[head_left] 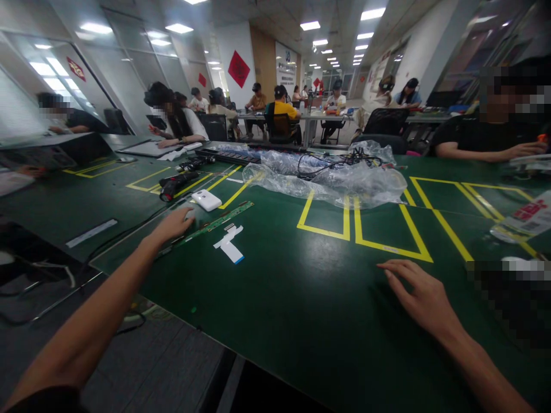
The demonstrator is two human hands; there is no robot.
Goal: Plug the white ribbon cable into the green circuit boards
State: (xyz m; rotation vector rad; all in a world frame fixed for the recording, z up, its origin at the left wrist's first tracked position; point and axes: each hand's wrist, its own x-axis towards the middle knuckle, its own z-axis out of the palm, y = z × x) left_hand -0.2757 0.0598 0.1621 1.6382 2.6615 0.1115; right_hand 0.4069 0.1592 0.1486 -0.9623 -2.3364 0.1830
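A long, narrow green circuit board (219, 221) lies slantwise on the green table. My left hand (172, 225) reaches out just beside it, fingers partly stretched, with nothing visible in them; I cannot tell whether it touches the board. Right of the board is a white flat ribbon cable (231, 248) with a blue end. Just beyond my left fingertips sits a small white rounded device (206, 200). Over on the right, my right hand (415, 291) hovers at or rests on the bare tabletop, its fingers extended and holding nothing.
Clear plastic wrap (327, 183) with black cables (318, 164) spreads across the table's middle. A black and red tool (172, 186) lies behind the white device. A plastic bottle (527, 221) is at the right. Yellow tape (391, 248) marks rectangles. People sit around.
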